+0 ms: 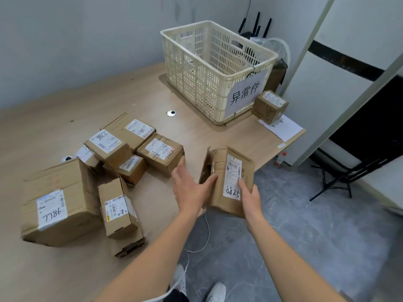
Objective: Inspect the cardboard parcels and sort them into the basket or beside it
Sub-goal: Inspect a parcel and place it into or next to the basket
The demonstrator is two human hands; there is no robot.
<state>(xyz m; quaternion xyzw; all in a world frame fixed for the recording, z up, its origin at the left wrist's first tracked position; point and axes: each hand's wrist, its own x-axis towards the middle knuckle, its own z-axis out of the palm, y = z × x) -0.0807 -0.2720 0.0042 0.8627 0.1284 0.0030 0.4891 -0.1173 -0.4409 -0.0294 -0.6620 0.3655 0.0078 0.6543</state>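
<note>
Early in sort. One small box (270, 106) already set beside basket (220, 68), upper right; basket looks near empty. Pile of boxes (104, 171) left of centre untouched. Torn box (226, 182) at centre, above table edge. Right hand (250, 198) grips its near corner; left hand (192, 188) spread flat against its side.

Torn parcel (226, 182) between both hands (220, 192)

Bare forearms; white sneakers (216, 290); dark trousers.

Wooden table (130, 88), grey walls (76, 35), marbled floor (305, 236)
</note>
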